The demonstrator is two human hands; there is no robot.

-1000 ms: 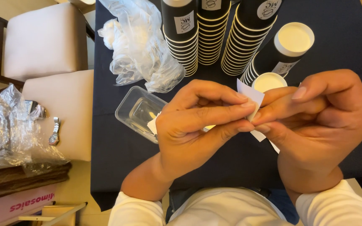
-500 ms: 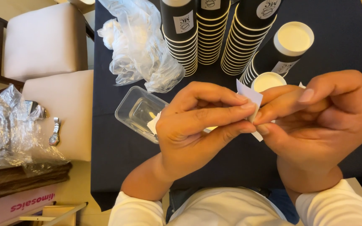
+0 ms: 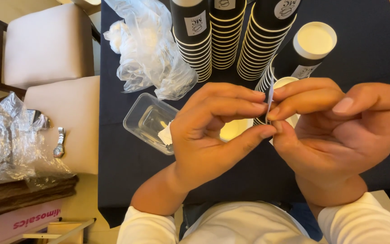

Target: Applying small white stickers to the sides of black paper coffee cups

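I see one dark worktop (image 3: 127, 180) with four stacks of black cups (image 3: 224, 31) at the far side. My left hand (image 3: 213, 135) and right hand (image 3: 339, 135) together pinch one small white paper slip (image 3: 270, 96) near the middle.

The white slip (image 3: 270, 96) now stands edge-on between fingers (image 3: 249, 105).
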